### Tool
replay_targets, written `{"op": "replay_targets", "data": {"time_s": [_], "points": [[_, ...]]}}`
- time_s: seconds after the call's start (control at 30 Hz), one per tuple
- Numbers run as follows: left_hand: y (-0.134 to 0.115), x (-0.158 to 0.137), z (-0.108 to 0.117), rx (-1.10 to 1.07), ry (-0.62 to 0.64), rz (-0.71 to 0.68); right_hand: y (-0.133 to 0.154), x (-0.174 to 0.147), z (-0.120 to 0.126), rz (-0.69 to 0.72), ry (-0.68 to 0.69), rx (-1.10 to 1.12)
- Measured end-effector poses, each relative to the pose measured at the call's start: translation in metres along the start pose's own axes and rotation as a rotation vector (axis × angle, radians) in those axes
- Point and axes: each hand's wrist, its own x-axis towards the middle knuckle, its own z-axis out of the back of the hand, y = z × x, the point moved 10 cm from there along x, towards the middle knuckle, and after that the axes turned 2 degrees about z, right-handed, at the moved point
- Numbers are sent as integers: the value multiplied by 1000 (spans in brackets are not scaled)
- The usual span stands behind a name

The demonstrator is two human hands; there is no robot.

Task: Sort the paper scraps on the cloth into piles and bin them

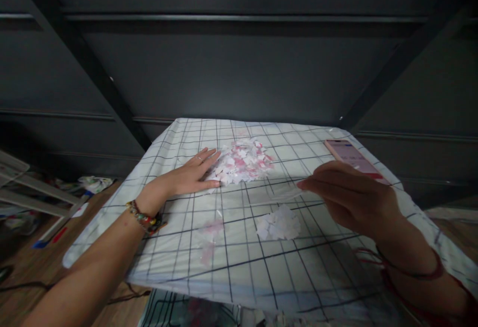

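My left hand lies open with its fingers spread, at the left edge of a heap of white and pink paper scraps. On the right, my right hand is raised a little over the table with fingers and thumb pinched together. From its fingertips a thin, see-through plastic film stretches to the left; its outline is faint. Below the film sits a smaller pile of white paper scraps. Left of that pile lies a small patch of translucent pink pieces.
A checked cloth covers the table, which stands against a dark panelled wall. Near the right edge lies a phone with its screen lit. A white metal frame stands on the floor at left.
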Motion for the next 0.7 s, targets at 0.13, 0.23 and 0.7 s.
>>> {"op": "replay_targets", "data": {"time_s": [0.13,0.23,0.7], "points": [[-1,-1,1,-9,1,-5,20,7,-11,72,1,110],[-1,-1,1,-15,-4,-8,22,7,-4,65,-45,109],[-1,0,1,-14,-13,-7,20,6,-4,44,-96,103]]}}
